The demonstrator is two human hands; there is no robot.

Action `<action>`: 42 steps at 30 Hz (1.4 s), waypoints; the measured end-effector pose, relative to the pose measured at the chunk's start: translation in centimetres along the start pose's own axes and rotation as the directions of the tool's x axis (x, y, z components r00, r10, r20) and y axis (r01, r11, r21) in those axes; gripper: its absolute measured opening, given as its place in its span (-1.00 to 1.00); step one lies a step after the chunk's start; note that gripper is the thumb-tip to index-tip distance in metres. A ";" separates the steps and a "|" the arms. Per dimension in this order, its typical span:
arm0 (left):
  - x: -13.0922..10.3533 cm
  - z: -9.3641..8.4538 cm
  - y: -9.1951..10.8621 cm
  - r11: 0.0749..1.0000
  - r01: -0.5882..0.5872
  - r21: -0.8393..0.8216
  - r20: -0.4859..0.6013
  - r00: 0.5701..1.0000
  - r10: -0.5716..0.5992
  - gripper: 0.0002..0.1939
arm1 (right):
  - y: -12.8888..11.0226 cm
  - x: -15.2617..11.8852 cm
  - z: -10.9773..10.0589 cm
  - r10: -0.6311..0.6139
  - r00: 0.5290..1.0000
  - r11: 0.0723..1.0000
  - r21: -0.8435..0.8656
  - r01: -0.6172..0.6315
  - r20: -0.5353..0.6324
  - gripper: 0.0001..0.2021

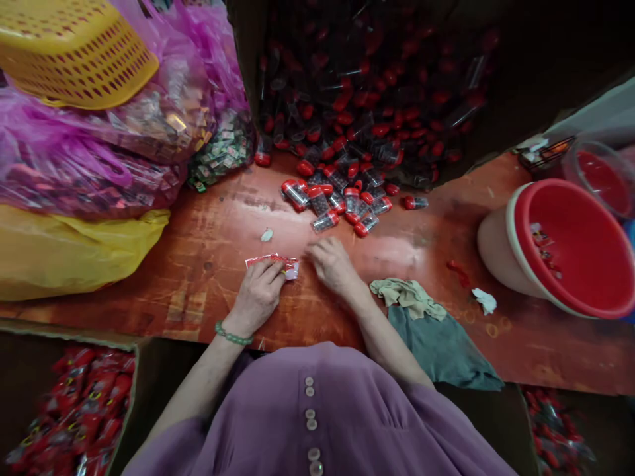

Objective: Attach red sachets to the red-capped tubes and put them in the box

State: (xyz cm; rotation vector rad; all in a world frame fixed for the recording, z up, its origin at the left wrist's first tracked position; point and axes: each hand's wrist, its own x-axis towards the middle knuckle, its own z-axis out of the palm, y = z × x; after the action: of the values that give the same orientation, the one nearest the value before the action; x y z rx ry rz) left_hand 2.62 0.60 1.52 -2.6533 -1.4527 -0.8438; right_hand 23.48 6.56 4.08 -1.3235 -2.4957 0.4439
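1. A thin red-and-white printed packet (pixel 272 262) was held flat against the worn, reddish-brown wooden bench (pixel 208 225), near the middle of its front edge, by the left hand (pixel 258 294); the fingers were curled down over it, closed on the packet.
2. The right hand (pixel 333 263) was rested just beside the packet's right end, its fingers bent and pressed toward the bench; whether anything was pinched under them could not be told.
3. A heap of small clear plastic vials with red caps (pixel 337 195) was spread toward the back edge of the bench, near the right hand, and many more were piled in the dark behind it.
4. Judged from this hold, the packet would be handled best if it were kept flat and steadied by the left fingers while one vial was drawn from the nearest edge of the heap, so that the round, smooth vials were not set rolling.
5. A crumpled beige rag on a folded grey-green cloth (pixel 436 337) was laid at the front edge, right of the right forearm; both looked soft and matte.
6. A glossy round red plastic basin (pixel 585 258) was seen tilted at the right edge.
7. Shiny pink plastic bags stuffed with small packets (pixel 99 158) were stacked at the back left corner, under a perforated yellow plastic basket (pixel 74 53).
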 end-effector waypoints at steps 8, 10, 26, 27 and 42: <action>0.4 -0.3 0.5 0.983 0.126 -0.130 0.017 0.992 -0.125 -0.77 | 3.3 4.9 -1.8 0.134 0.990 0.930 -0.350 -0.110 0.045 -0.63; 0.4 -0.4 0.6 0.977 0.155 -0.146 0.044 0.988 -0.150 -0.76 | 3.6 5.4 -1.7 0.083 0.993 0.933 -0.357 -0.050 0.079 -0.64; 0.2 -2.0 0.7 0.906 0.257 -0.337 -0.175 0.928 -0.328 -0.90 | 2.4 -2.9 -2.8 0.183 0.975 0.982 -0.034 -0.188 -0.126 -0.74; 0.2 -2.4 0.9 0.909 0.249 -0.335 -0.189 0.927 -0.324 -0.91 | 2.4 -3.7 -2.7 0.199 0.970 0.979 -0.009 -0.202 -0.142 -0.79; -0.6 -4.0 3.0 0.839 0.239 -0.489 -0.111 0.937 -0.332 -0.97 | -3.7 -7.5 -1.6 0.351 0.900 0.070 0.951 -0.300 0.258 -0.68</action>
State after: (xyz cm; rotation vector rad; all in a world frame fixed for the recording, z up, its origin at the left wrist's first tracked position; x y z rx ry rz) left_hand 2.92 -2.62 5.47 -2.5700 -1.8178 -1.6233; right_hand 25.36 -1.46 6.20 -1.1228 -1.0923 1.7646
